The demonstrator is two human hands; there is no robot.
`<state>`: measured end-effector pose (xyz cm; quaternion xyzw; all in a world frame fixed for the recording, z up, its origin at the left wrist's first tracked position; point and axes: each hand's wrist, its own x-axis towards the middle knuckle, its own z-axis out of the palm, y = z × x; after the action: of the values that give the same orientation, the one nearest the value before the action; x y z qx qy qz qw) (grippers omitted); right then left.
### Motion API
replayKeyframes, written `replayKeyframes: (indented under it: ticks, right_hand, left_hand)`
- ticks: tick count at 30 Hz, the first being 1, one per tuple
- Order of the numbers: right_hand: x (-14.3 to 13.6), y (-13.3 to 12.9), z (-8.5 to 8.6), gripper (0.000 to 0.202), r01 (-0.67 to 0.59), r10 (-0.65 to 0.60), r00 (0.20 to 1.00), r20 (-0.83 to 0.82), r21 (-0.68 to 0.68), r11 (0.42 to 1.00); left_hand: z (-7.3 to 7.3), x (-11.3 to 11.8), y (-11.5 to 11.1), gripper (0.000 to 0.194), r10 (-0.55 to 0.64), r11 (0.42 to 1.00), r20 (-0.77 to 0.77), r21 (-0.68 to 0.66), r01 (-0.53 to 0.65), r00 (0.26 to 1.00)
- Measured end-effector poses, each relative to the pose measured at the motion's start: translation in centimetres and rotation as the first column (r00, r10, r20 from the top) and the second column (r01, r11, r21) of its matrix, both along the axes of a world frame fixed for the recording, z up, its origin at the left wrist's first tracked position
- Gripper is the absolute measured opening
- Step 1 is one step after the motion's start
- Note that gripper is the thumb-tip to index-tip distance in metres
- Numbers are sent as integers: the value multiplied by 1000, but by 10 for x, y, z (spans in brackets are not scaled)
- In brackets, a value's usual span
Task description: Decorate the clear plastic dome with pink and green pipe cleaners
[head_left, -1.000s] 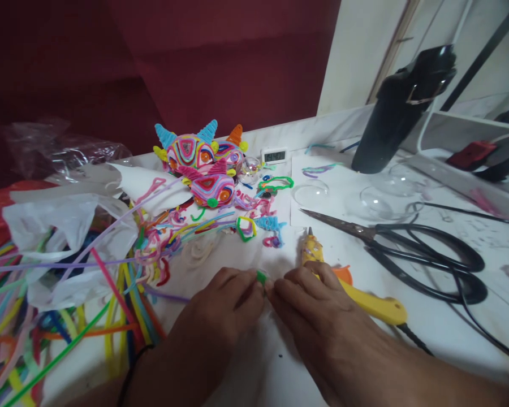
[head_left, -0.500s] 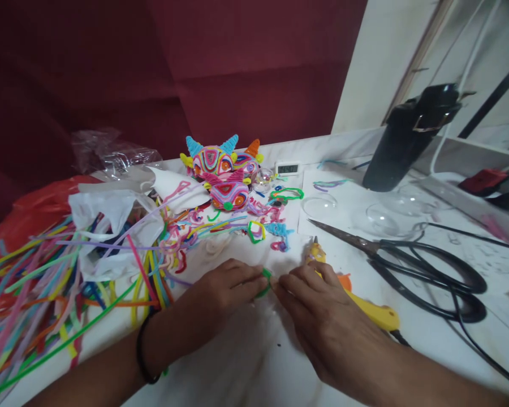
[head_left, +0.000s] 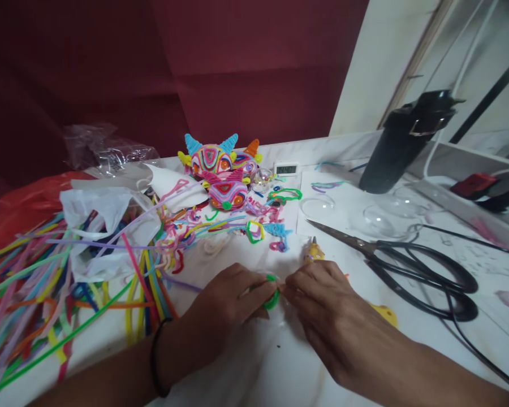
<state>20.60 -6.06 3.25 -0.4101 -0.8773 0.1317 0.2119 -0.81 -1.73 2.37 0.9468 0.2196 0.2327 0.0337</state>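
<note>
Low over the white tabletop, a small green coiled pipe cleaner sits between my two hands. My left hand, with a dark band at the wrist, pinches it from the left. From the other side my right hand has its fingertips closed at the coil's right edge; the exact contact is partly hidden. A yellow glue gun lies behind and under my right hand, its tip showing beyond the knuckles. Large black-handled scissors rest to the right of that hand.
Loose pipe cleaners cover the left side beside a white plastic bag. Colourful horned animal heads stand at the back near a small digital clock. Clear plastic domes and a black bottle are at the right.
The green coil has turned and shows more of its round shape between my fingers. Both hands have shifted slightly, the right now covering more of the glue gun.
</note>
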Motion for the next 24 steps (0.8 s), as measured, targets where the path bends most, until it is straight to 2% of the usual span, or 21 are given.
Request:
replayKeyframes:
  ticks: [4, 8, 14, 19, 24]
  right_hand:
    - [-3, 0, -3, 20, 14, -14, 1000, -26, 12, 1000]
    - [-5, -2, -4, 22, 35, -33, 998, -48, 42, 999]
    - [-6, -5, -7, 20, 85, -82, 996, -36, 89, 992]
    - [-11, -2, -17, 18, 112, -95, 992, -88, 219, 969]
    - [-7, -1, -21, 27, 86, -80, 996, -34, 286, 954]
  left_hand:
    - [3, -1, 4, 21, -30, 999, 61, 37, 28, 998]
    - [4, -2, 3, 26, -26, 999, 48, 24, 25, 999]
    - [-8, -6, 6, 31, -62, 998, 39, 31, 61, 997]
    - [-8, -4, 8, 31, -75, 997, 41, -28, 76, 996]
    - [-3, -3, 7, 27, -79, 997, 32, -13, 79, 996]
